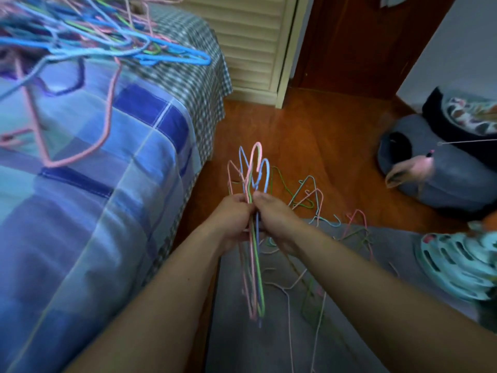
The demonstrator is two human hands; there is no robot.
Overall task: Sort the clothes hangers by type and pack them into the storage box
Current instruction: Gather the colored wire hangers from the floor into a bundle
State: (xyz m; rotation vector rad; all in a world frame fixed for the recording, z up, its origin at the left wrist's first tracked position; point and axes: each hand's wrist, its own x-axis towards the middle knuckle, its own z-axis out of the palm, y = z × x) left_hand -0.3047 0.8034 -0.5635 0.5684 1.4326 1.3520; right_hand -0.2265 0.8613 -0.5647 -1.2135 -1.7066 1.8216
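Hangers of thin coloured wire (254, 238) sit bunched between my two hands, low in the middle of my view, above a grey mat (363, 305) spread on the wooden floor (295, 135). My left hand (231, 222) has its fingers curled round the necks of the bunch, and my right hand (274, 219) pinches the same necks from the other side, thumb on top; the hooks stand up past both hands and the bodies hang down toward me. Just beyond and to the right, loose hangers (309, 195) lie scattered over the far edge of the mat and onto the bare floor. To my left is the bed (80, 211) with its blue checked cover, and on its far end a big tangle of thicker hangers (107, 36) in blue, pink and green, one pink one trailing down toward the near side. As I judge it, the risk is snagging: the hooks in my bunch splay at different heights, so pulling one free could drag a neighbour out and drop it, and the trailing loops could catch the loose ones on the mat. Mixing types is the other danger, as the colours tell me nothing about kind. I see no storage box anywhere. The picture is smeared, so I cannot count the hangers held. At the right edge a pale blue slotted thing (457, 262) and a grey padded shape (435, 173) are cut off and unclear.
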